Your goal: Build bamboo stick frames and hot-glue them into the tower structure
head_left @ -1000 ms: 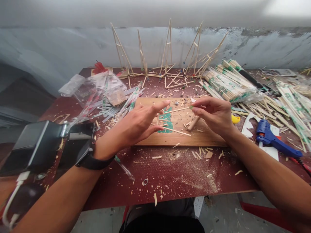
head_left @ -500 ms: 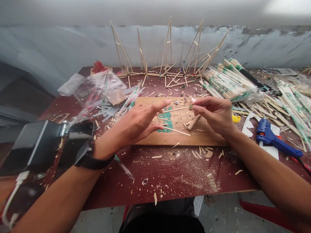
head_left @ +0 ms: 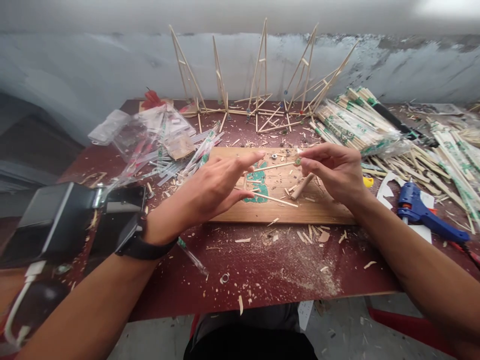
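Stick frame is over the middle of the wooden board on the counter; contact with the board: can't tell. Left hand looks clamped on its left end, thumb by the near stick, other fingertips hidden. Right hand has thumb and forefinger pinched on a small green disc at the far stick's right tip. Should be very light; sticks stiff lengthwise but thin, likely to snap or twist at the joints if squeezed. Best hold: left end near the short crosspieces, light pressure. Disc looks hard and maybe slick; pinch its rim, fingertips only.
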`<move>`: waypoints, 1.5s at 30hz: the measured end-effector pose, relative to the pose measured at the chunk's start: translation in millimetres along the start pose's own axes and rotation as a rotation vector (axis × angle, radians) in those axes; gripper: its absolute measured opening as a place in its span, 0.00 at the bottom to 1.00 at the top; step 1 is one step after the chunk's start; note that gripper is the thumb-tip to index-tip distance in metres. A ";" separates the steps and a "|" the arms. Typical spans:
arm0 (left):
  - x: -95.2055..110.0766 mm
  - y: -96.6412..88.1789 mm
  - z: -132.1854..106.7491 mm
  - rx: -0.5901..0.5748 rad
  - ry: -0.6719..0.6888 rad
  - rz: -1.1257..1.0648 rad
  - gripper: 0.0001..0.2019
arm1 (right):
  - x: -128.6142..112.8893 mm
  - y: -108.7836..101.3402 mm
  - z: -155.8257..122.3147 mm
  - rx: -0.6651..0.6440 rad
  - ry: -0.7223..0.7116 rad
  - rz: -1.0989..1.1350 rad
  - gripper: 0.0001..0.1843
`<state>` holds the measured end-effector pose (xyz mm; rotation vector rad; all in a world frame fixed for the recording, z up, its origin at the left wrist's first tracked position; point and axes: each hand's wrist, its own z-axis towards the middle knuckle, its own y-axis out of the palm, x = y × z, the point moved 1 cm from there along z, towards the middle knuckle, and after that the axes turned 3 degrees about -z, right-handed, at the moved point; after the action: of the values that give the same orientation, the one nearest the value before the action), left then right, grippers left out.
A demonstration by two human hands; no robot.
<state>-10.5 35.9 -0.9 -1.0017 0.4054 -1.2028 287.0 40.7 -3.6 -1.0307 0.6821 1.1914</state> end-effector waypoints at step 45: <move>5.3 -3.4 1.8 -0.036 -0.012 0.028 0.34 | 1.5 -1.3 1.9 -0.056 0.073 -0.047 0.09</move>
<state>-9.3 31.8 4.0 -1.0305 0.4315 -1.1678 288.5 42.9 -3.8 -1.1353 0.6810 1.1419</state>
